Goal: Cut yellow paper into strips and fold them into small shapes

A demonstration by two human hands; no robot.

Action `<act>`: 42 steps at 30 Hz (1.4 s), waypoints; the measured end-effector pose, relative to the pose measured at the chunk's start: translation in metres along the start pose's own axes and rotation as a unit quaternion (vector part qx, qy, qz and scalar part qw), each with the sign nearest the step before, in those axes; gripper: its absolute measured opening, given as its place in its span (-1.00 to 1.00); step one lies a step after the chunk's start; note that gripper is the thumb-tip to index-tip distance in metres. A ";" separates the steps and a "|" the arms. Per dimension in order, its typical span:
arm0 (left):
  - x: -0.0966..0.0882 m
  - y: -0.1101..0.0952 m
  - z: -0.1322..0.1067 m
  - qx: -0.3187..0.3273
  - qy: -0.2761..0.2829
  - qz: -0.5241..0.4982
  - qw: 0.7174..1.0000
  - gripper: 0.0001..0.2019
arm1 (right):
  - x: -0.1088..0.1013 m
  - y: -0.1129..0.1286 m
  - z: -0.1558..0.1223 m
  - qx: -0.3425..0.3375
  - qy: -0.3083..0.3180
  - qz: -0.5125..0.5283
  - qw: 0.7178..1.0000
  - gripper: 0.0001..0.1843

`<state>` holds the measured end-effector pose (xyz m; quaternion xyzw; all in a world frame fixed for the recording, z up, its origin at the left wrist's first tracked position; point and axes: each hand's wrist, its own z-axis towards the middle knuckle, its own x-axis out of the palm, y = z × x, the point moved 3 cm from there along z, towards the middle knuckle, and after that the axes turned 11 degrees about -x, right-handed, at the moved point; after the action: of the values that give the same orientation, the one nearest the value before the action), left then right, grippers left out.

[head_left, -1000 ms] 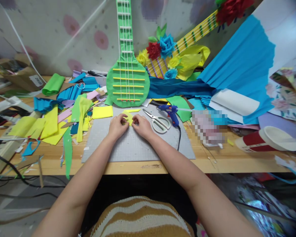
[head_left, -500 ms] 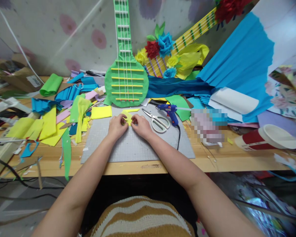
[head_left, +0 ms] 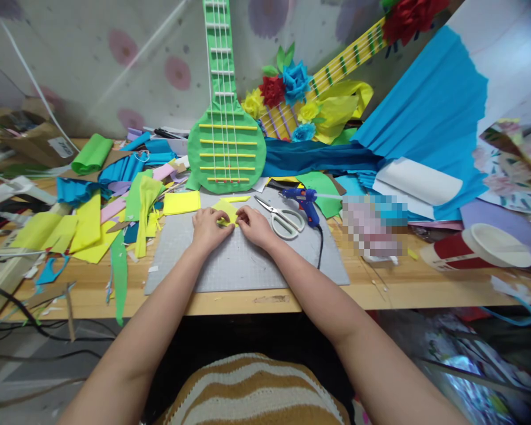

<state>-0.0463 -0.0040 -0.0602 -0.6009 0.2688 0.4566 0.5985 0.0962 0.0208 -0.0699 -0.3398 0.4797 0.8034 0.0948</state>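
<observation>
A small piece of yellow crepe paper (head_left: 227,208) is pinched between my two hands, low over the grey cutting mat (head_left: 248,268). My left hand (head_left: 211,229) grips its left and lower edge with curled fingers. At its right corner, the fingertips of my right hand (head_left: 253,226) are pressed together on the paper. Just beyond lies a narrow yellow strip (head_left: 239,199). White-handled scissors (head_left: 287,224) rest to the right of my right hand, beside a blue glue gun (head_left: 308,208). A folded yellow paper (head_left: 181,202) lies left of my left hand.
A green paper-covered lute-like instrument (head_left: 226,150) stands upright behind the mat. Crepe paper scraps (head_left: 88,221) crowd the left side. To the right are a blue crepe sheet (head_left: 442,112) and a red and white cup (head_left: 464,248). The glue gun's black cord (head_left: 321,248) crosses the mat.
The yellow paper has turned, and more of its face shows between my hands. My left hand has flattened a little over it; my right hand has shifted slightly right.
</observation>
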 end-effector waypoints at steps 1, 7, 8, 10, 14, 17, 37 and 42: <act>0.000 -0.001 -0.001 -0.003 -0.002 -0.001 1.000 -0.79 | 0.000 -0.001 0.000 0.003 0.000 0.005 1.000 -0.81; 0.001 -0.003 -0.002 -0.009 -0.009 -0.004 1.000 -0.77 | 0.000 -0.002 0.000 0.010 -0.007 0.013 1.000 -0.81; 0.001 -0.002 -0.002 -0.008 -0.008 -0.006 1.000 -0.80 | 0.000 -0.002 0.000 0.010 -0.009 0.013 1.000 -0.82; 0.000 -0.002 -0.002 -0.011 -0.006 -0.008 1.000 -0.87 | 0.000 0.000 0.000 0.012 -0.011 0.011 1.000 -0.83; -0.001 -0.001 -0.001 -0.019 0.000 -0.006 1.000 -0.90 | 0.000 0.002 0.000 0.013 -0.014 0.005 1.000 -0.85; -0.002 -0.003 -0.002 -0.021 0.002 -0.006 1.000 -0.90 | 0.000 0.002 -0.001 0.001 -0.013 0.004 1.000 -0.82; -0.004 0.013 0.003 0.008 0.027 -0.015 0.999 -0.62 | 0.004 0.005 -0.001 -0.024 -0.001 -0.051 0.998 -0.80; -0.010 0.029 0.013 0.082 0.008 -0.091 0.992 -0.52 | 0.000 -0.003 0.000 0.025 -0.051 0.083 0.995 -0.79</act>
<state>-0.0792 0.0022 -0.0639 -0.5754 0.2546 0.3719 0.6825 0.0976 0.0221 -0.0717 -0.2549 0.5204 0.8128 0.0603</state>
